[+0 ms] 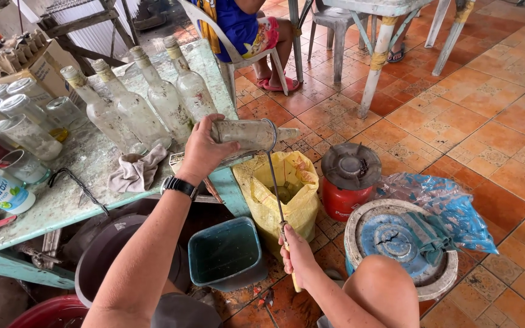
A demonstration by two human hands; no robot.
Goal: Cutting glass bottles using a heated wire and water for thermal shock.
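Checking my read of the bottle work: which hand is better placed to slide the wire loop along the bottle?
Right, probably. The right hand grips the handle of the wire loop that rings the bottle; the left hand holds the bottle level.

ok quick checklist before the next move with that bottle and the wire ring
1. Left hand grips the glass bottle firmly, held sideways: ok.
2. Wire ring loops around the bottle near its shoulder: ok.
3. Right hand holds the rod's handle low: ok.
4. Yellow bag sits open beneath the bottle: ok.
5. Ring hot or cold: cannot tell.
6. Hands bare, no gloves: not ok.
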